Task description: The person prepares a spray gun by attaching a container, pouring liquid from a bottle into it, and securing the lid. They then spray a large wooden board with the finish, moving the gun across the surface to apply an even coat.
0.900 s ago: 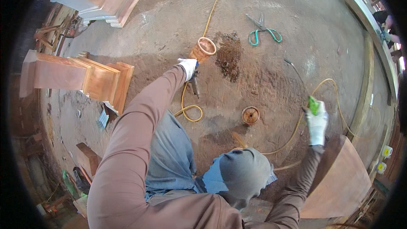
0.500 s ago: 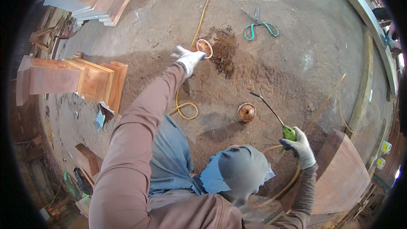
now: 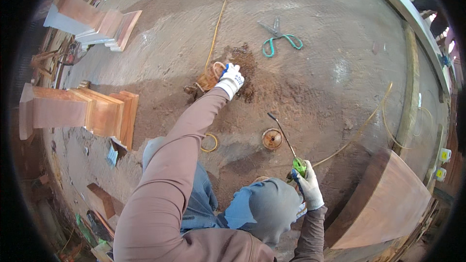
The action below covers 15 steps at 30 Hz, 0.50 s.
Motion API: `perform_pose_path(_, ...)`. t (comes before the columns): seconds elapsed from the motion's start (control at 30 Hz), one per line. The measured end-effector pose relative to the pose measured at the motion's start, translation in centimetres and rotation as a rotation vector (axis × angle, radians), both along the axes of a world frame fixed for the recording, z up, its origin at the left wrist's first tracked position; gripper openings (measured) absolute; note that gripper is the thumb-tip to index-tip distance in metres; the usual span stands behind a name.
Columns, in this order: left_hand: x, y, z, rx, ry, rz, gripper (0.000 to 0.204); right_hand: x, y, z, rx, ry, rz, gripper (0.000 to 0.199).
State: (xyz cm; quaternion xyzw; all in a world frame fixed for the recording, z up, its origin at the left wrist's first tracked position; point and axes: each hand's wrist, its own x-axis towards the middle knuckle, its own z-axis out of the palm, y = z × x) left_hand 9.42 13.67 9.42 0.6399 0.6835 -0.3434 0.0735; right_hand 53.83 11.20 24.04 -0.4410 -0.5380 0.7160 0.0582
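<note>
Both gloved hands busy around the rusty round tin (image 3: 272,139).

Left hand (image 3: 230,79) reaches beyond it, fingers closed on a coiled yellow cord (image 3: 211,75); right hand (image 3: 307,187), nearer, grips the green-handled blow gun (image 3: 297,163) firmly, nozzle angled toward the tin.

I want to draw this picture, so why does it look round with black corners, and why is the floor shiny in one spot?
In the head view the fisheye lens bends straight edges, like the long beam, and leaves a black rim. Pale glare sits on the floor right of the dark stain. The gloved left hand and right hand look sharp, not blurred.
</note>
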Motion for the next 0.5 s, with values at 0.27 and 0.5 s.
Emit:
perform_pose_path(0.27,-0.2,-1.2,-0.1,0.081,-0.077,-0.011,0.022,-1.6,0.0,1.1,0.607,-0.443,0.372,0.036)
perform_pose_path(0.5,1.4,0.7,4.4,0.924,-0.914,1.259,0.051,-6.4,1.6,1.6,1.121,-0.469,0.350,0.035)
